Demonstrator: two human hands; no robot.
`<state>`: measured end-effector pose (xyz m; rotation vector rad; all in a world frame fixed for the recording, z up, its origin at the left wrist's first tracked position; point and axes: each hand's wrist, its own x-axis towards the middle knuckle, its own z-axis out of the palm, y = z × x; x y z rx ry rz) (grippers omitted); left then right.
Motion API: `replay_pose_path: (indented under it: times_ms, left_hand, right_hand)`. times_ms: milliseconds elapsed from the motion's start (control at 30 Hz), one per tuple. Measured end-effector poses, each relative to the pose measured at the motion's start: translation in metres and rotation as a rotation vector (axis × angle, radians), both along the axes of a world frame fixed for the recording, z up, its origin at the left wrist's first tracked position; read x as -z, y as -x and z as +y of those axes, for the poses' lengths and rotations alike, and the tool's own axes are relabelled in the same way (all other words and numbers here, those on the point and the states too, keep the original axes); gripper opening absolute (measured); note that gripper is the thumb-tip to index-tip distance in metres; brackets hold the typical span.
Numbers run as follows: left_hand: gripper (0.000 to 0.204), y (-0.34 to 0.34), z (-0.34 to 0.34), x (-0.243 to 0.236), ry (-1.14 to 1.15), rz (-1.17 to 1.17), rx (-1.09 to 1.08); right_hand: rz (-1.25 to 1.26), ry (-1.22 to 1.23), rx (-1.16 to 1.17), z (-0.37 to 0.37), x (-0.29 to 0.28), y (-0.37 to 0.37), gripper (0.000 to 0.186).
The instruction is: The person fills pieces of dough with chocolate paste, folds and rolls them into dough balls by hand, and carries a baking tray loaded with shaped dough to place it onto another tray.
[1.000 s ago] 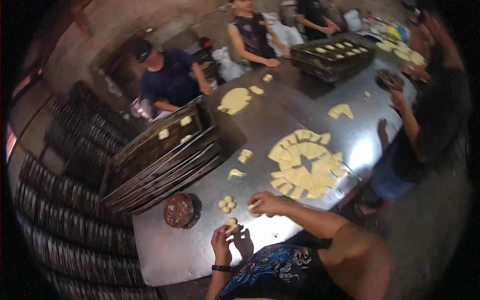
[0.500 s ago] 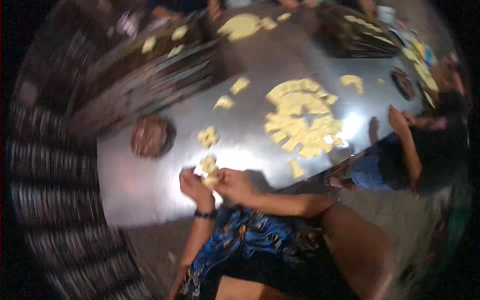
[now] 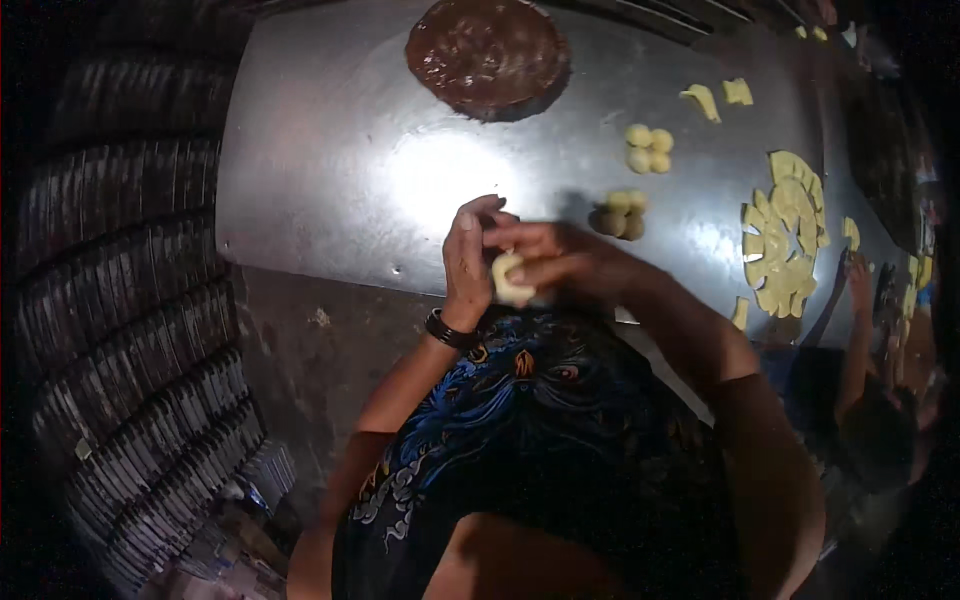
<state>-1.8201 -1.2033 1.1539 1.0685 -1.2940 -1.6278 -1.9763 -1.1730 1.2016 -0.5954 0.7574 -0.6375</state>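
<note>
Close to my body, at the table's front edge, a pale yellow piece of dough point(image 3: 513, 282) sits between my two hands. My left hand point(image 3: 468, 258) cups its left side, fingers bent upward. Over it from the right comes my right hand point(image 3: 565, 258), its fingers and thumb pressed on the dough. The contact between the palms is partly hidden. Just beyond my right hand is a small cluster of round dough balls point(image 3: 627, 203), partly in shadow. Another cluster of dough balls point(image 3: 649, 148) lies a little farther off.
A round mass of glossy dark brown paste point(image 3: 488, 52) is at the far side of the metal table point(image 3: 310, 130). Flat dough pieces point(image 3: 785, 235) overlap in a ring to the right, with scraps point(image 3: 705, 102) beyond. Another person's arm point(image 3: 858, 330) reaches in at right. Stacked trays point(image 3: 120, 220) line the left.
The view has swung left, so the paste and dough now appear farther right. My hands have come from beside the dough balls back toward my body, with dough between them.
</note>
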Motion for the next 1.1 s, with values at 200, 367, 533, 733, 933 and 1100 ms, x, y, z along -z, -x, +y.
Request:
replay_pose_path:
  times_ms: [200,367,533,733,933,1100]
  left_hand:
    - [0.02,-0.044,-0.055,0.017,0.171,-0.088,-0.197]
    - [0.014,-0.061,-0.055,0.042,0.379,-0.306,-0.138]
    - [0.014,-0.056,-0.053,0.05,0.162,-0.179,-0.25]
    - [0.019,-0.037,-0.079,0.02,0.005,0.146,-0.195]
    - [0.051,0.028,-0.101,-0.03,0.054,0.003,0.157]
    - [0.057,0.099,-0.069,-0.055,-0.243,0.193,0.376]
  right_hand:
    - [1.408,0.871,0.181,-0.087,-0.033,0.027,0.03]
    - [1.592,1.095,0.108,-0.13,-0.016,0.041,0.028]
    - [0.994,0.805,0.099,-0.136,-0.003,0.051,0.022]
    - [0.322,0.179,0.373,-0.104,-0.009,0.078,0.023]
    - [-0.319,0.181,0.611,-0.056,0.013,0.083,0.041]
    - [-0.704,0.117,0.623,-0.018,0.012,0.105,0.042]
